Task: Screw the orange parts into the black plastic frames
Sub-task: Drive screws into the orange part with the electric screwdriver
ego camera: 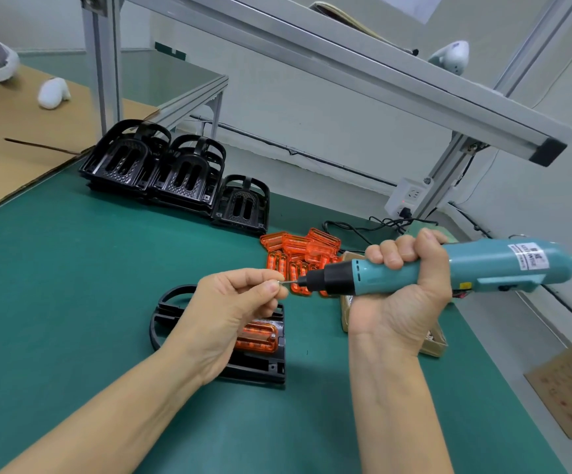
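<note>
The right hand point(404, 278) grips the teal electric screwdriver point(448, 265), long axis near horizontal, bit pointing left. The left hand point(230, 302) pinches a small screw point(286, 282) at the bit tip. Below the left hand, a black plastic frame point(264, 364) lies flat on the green table point(72, 268), a translucent orange part point(259, 338) seated inside. Loose orange parts point(298, 248) lie piled behind; stacked black frames point(175, 172) sit farther back.
</note>
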